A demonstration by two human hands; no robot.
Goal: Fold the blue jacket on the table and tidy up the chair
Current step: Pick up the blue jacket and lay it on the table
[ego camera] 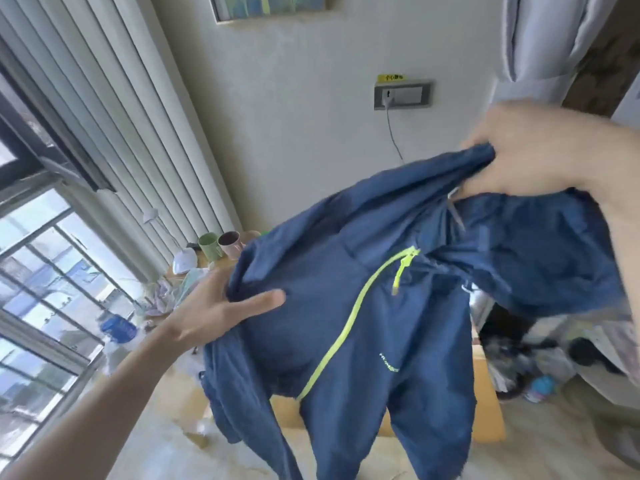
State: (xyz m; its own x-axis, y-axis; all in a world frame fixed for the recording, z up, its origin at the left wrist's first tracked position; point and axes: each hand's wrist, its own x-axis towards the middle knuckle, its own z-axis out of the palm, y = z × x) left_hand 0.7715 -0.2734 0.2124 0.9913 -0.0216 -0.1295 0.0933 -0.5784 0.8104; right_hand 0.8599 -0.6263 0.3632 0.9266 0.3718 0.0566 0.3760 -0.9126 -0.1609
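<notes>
The blue jacket (pixel 381 323) with a neon-yellow zip hangs in the air above the yellowish table (pixel 490 420), held up between both hands. My left hand (pixel 214 310) grips its left shoulder, thumb lying over the fabric. My right hand (pixel 530 157) is higher, at the upper right, clenched on bunched fabric near the collar. The sleeves and hem dangle down and hide most of the table. No chair can be made out.
A green mug (pixel 209 245) and a pink mug (pixel 230 242) stand at the table's far left, beside a white object (pixel 185 263) and crumpled clutter. A window with blinds fills the left. A wall socket (pixel 401 95) with a cable is behind. More clutter lies at lower right.
</notes>
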